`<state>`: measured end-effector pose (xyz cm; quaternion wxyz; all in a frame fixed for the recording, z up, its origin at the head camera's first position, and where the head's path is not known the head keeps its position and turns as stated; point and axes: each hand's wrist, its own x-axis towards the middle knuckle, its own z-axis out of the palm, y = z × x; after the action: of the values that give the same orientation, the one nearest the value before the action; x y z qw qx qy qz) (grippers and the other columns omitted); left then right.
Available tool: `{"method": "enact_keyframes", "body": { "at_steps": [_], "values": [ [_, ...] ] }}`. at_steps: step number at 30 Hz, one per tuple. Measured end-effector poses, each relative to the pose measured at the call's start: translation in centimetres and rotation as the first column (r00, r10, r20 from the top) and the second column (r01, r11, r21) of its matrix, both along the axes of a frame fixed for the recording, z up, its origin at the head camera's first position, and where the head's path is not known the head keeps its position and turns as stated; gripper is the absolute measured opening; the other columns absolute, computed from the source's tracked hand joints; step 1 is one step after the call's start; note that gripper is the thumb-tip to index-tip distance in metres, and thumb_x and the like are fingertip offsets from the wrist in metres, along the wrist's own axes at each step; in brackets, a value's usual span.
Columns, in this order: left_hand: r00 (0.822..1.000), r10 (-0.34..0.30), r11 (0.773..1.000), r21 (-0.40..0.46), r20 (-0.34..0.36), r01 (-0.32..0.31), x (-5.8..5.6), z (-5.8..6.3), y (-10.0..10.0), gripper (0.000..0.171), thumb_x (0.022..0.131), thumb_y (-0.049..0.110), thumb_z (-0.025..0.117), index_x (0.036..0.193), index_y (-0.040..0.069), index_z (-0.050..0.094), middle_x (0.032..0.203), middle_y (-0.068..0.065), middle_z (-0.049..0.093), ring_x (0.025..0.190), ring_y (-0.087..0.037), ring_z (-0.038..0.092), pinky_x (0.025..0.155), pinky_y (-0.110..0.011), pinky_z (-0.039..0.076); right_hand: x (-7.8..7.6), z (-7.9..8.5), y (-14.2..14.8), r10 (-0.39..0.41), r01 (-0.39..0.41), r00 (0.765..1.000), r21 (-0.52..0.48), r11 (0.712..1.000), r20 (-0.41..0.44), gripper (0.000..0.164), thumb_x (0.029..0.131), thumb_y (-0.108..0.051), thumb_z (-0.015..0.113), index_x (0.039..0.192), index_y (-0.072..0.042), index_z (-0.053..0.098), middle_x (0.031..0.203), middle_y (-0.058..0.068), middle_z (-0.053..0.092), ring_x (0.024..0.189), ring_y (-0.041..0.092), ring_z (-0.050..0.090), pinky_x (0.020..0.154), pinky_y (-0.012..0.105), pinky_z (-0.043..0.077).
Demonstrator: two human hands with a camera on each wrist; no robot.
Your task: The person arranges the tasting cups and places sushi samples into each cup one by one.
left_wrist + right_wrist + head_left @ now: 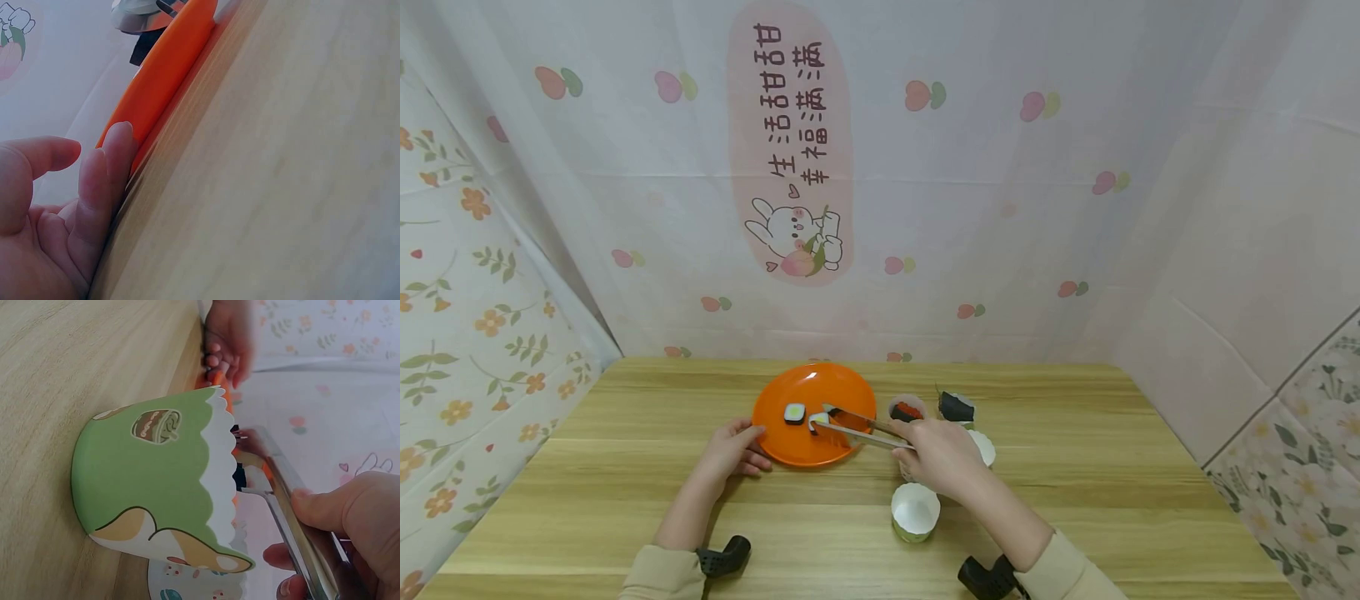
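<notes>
An orange plate (775, 446) lies on the table. My left hand (733, 450) holds its near-left rim, thumb at the top edge and fingers against the outer side. My right hand (943, 457) grips metal tongs (872, 437) that reach across the plate. Between the tong tips is a sushi roll piece (820, 418) with white rice, a yellow centre and a dark wrap. A second, similar sushi roll piece (794, 412) sits to its left on the plate. A green paper cup (150, 481) with a scalloped rim stands just below the right hand, partly covering the tongs in the right wrist view.
Behind the right hand, a paper cup (897, 401) contains a red-topped dark piece. A dark wedge-shaped piece (957, 407) lies farther right. The right hand partly hides a white-lined cup (983, 450). Patterned cloth (970, 208) hangs behind the wooden table (1075, 483).
</notes>
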<state>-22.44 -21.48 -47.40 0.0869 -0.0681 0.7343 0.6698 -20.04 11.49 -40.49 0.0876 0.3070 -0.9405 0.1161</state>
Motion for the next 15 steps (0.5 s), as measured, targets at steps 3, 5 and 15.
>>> {"method": "enact_keyframes", "body": {
  "at_steps": [3,5,15],
  "values": [
    [1.0,0.006,1.0,0.002,0.001,-0.006,0.0,0.0,0.0,0.048,0.1,0.017,0.048,0.136,-0.01,0.034,0.076,-0.01,0.063,0.057,-0.018,0.065,0.051,-0.026,0.054,0.1,0.0,0.2,0.0,0.0,1.0,-0.017,1.0,-0.006,0.039,0.087,-0.027,0.072,0.122,-0.01,0.066,0.05,-0.013,0.037,0.04,0.005,0.025,0.038,0.02,0.021],
    [1.0,0.009,1.0,0.001,0.001,-0.009,0.0,0.0,0.0,0.046,0.1,0.016,0.048,0.135,-0.01,0.035,0.076,-0.01,0.063,0.057,-0.018,0.065,0.05,-0.026,0.053,0.2,0.1,0.4,-0.004,0.004,1.0,-0.023,1.0,-0.009,0.04,0.087,-0.027,0.072,0.122,-0.009,0.067,0.051,-0.013,0.038,0.041,0.005,0.026,0.038,0.02,0.022],
    [1.0,0.01,1.0,0.0,0.001,-0.01,0.0,0.0,0.1,0.045,0.1,0.015,0.048,0.135,-0.01,0.036,0.076,-0.011,0.063,0.057,-0.017,0.065,0.051,-0.026,0.054,1.1,0.6,1.1,-0.016,0.015,0.999,-0.047,0.999,-0.034,0.038,0.086,-0.027,0.073,0.121,-0.012,0.067,0.061,-0.011,0.053,0.043,0.003,0.033,0.038,0.02,0.026]
  ]
}}
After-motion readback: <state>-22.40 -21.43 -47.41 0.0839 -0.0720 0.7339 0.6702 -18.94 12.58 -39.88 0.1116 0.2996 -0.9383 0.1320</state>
